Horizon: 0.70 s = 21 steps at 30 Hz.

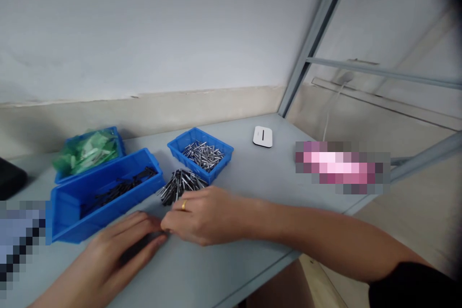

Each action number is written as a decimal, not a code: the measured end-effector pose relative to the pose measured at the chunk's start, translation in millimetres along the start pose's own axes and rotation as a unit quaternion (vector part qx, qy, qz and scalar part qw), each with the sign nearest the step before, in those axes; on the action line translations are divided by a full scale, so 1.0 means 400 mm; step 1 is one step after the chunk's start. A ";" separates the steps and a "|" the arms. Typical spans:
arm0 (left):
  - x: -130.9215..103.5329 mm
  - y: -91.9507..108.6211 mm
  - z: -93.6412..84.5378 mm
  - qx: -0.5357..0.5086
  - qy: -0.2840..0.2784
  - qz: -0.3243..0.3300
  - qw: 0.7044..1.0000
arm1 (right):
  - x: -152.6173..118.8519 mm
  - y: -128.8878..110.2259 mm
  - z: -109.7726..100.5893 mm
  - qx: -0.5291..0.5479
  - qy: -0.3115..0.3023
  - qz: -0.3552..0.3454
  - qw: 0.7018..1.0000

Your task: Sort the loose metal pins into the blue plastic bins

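Observation:
My left hand (pixel 124 245) and my right hand (pixel 202 216) meet low over the grey table, fingertips touching. Both are closed in a pinch, and whatever lies between the fingers is hidden. A gold ring sits on a finger of my right hand. Just beyond that hand is a heap of thin black-and-silver rods (pixel 182 181) on the tabletop. Behind it stands a small blue bin (pixel 221 169) holding many silver metal pins (pixel 202 155). Left of the heap, a long blue bin (pixel 65 211) contains slim black parts (pixel 122 188).
Another blue bin (pixel 119 137) at the back left is filled with green plastic bags (pixel 90 151). A white square device (pixel 263 136) lies towards the back. Blurred pink (pixel 335 163) and bluish (pixel 18 236) items flank the work area. A metal frame post (pixel 314 33) rises at the right.

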<state>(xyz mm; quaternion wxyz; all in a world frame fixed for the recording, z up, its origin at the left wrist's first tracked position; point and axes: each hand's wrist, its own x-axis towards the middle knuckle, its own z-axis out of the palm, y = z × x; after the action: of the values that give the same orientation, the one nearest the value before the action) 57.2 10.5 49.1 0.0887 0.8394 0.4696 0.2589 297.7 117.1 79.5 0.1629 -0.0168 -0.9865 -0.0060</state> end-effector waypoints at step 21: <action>-0.003 0.012 -0.009 -0.053 0.027 -0.076 0.995 | -0.017 0.033 0.012 -0.008 0.045 -0.057 0.997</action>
<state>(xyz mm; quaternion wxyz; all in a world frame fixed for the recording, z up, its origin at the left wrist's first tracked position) 58.6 6.5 53.6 0.1398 0.7881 0.5197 0.2989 303.3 130.2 72.8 0.2064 0.0382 -0.9774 -0.0240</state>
